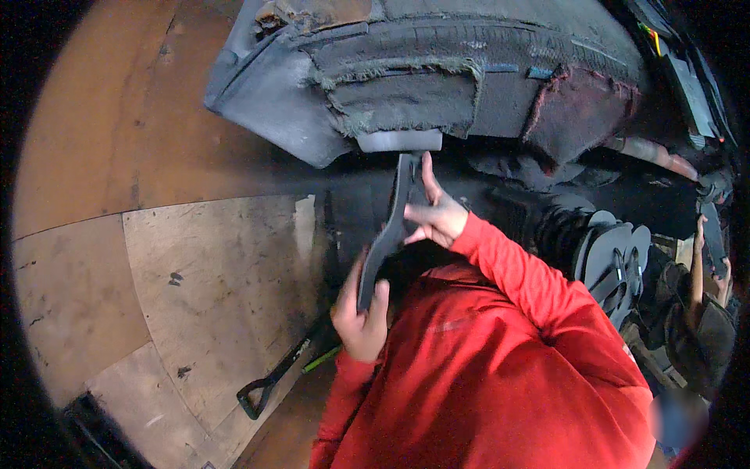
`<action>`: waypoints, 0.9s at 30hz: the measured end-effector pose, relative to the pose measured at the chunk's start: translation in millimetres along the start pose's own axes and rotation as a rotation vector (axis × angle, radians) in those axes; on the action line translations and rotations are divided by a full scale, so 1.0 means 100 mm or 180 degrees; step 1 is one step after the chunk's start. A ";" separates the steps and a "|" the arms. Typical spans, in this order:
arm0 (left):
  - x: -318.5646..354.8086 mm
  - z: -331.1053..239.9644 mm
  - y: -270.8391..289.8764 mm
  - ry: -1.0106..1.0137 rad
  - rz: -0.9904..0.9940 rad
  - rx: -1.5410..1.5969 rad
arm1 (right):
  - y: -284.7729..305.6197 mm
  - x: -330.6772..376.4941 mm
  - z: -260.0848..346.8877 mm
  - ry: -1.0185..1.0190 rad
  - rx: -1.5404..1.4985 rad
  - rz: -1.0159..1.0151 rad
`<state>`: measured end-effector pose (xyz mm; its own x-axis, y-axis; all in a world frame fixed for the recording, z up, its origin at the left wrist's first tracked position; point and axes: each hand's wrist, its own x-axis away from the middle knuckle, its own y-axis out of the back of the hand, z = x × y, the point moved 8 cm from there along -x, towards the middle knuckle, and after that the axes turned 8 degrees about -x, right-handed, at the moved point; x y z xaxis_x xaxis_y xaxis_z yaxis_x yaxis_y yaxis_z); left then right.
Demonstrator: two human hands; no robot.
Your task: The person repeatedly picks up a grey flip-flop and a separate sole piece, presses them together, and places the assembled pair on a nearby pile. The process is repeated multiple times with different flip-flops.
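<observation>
A dark grey flip-flop (386,238) is held edge-on in front of me, its far end close under a pale grey roller or wheel (400,141). Whether the two touch, I cannot tell. My left hand (361,320) grips the near end, thumb on one side and fingers on the other. My right hand (444,219) holds the far half from the right, its index finger stretched along the sole toward the roller. The straps are hard to make out. Above the roller hangs a frayed dark cloth flap (406,98), fixed to a dusty grey machine cover (273,94).
Several dark flip-flops (605,258) are stacked to my right. Beyond them, another person's arms (698,266) show at the right edge. A black D-shaped handle (254,397) stands low on the left, by worn wooden boards (211,281). A reddish cloth patch (578,113) hangs on the machine.
</observation>
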<state>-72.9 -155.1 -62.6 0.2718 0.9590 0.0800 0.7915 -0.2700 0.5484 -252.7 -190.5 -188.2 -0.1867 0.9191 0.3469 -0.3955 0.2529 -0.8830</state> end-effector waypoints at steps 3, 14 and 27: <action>-0.58 -0.34 -0.07 -0.0552 -0.0158 -0.0431 | 0.03 -0.47 0.11 0.0031 -0.0598 0.0343; -1.35 -0.49 -0.61 -0.0571 0.0394 -0.1546 | 0.68 -0.79 -0.36 -0.0413 -0.1641 0.0192; -1.24 -0.39 -0.65 0.0775 0.0637 0.0730 | 0.65 0.21 0.36 -0.0758 -0.0114 -0.1626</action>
<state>-179.5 -253.3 -75.5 0.3172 0.8703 0.3769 0.8453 -0.4396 0.3037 -314.8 -165.9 -227.3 -0.1790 0.5847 0.7913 -0.4590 0.6618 -0.5928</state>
